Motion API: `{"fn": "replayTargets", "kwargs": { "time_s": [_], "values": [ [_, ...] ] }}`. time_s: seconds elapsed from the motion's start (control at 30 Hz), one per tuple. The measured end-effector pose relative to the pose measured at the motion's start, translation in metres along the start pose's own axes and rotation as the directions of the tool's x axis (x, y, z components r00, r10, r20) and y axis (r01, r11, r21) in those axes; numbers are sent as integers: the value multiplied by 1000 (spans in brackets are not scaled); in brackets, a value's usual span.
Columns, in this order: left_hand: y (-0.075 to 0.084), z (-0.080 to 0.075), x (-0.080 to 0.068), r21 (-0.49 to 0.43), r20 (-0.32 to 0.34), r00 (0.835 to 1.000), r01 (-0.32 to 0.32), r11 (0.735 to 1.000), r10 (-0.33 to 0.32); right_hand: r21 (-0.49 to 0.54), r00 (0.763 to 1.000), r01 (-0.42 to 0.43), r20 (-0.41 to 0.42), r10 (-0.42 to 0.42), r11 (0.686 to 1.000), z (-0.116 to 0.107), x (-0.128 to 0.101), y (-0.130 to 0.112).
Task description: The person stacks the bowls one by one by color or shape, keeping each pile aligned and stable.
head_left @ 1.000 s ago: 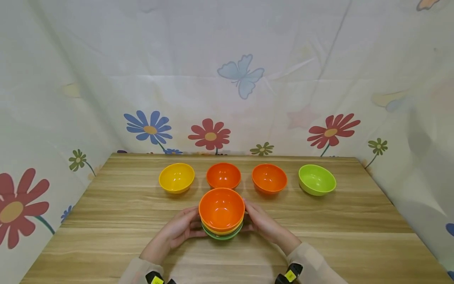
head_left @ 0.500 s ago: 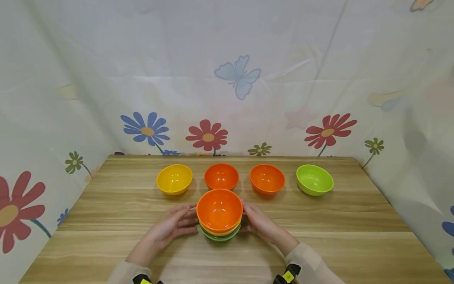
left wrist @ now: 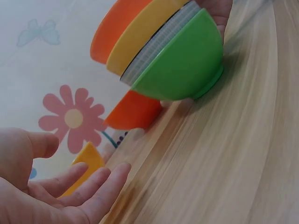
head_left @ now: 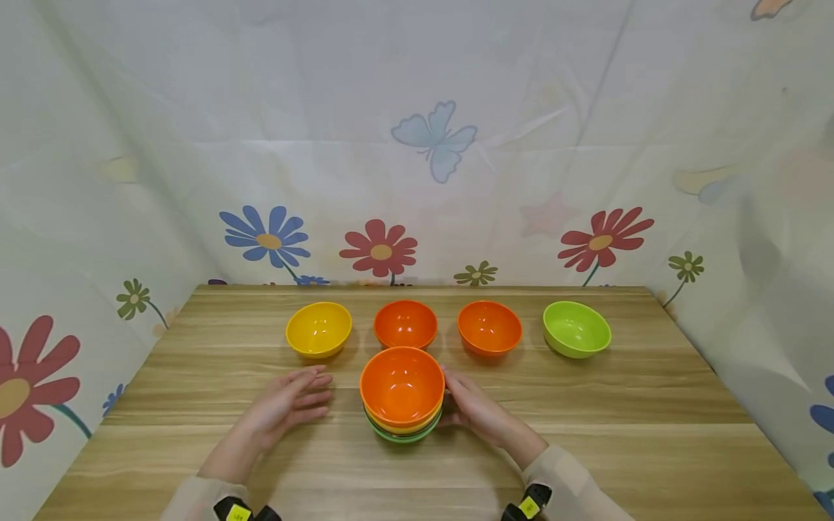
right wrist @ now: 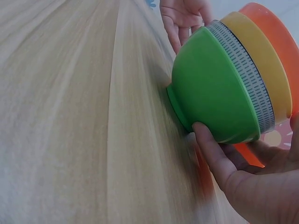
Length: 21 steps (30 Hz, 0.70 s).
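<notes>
The left hand [head_left: 292,403] floats clear, fingers loosely spread; the right hand [head_left: 480,412] lays extended fingers against the glossy, round, orange-topped bowl stack [head_left: 402,392] on the wood-grained desk [head_left: 651,412]; light, even contact seems best.

Head: orange bowl [head_left: 405,324] behind stack [head_left: 402,394] — btm hid. | R wrist: top bowl [right wrist: 281,44] — cut off, R edge

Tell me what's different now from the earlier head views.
The left hand has let go of the bowl stack and moved away to the person's left, leaving a gap. The right hand still touches the stack, which stays in place, as do the yellow bowl, the two orange bowls and the lime bowl behind.
</notes>
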<state>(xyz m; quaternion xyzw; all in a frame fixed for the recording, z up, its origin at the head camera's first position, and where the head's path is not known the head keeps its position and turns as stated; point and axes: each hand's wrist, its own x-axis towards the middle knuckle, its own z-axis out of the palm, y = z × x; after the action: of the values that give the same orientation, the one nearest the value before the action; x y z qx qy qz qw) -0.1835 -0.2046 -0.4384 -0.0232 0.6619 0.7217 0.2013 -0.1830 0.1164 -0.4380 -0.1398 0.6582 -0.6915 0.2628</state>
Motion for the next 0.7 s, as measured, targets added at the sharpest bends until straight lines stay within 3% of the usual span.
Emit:
{"fn": "replayTargets", "kwargs": {
  "time_s": [0.33,0.7],
  "values": [
    [8,-28,-1,39,-146,989,15,999,-9,-9,1000,-14,-15,14,1000,1,1,0],
    [19,-46,13,74,-253,967,45,996,-25,-11,1000,-19,-14,19,1000,0,0,0]
  ]
}}
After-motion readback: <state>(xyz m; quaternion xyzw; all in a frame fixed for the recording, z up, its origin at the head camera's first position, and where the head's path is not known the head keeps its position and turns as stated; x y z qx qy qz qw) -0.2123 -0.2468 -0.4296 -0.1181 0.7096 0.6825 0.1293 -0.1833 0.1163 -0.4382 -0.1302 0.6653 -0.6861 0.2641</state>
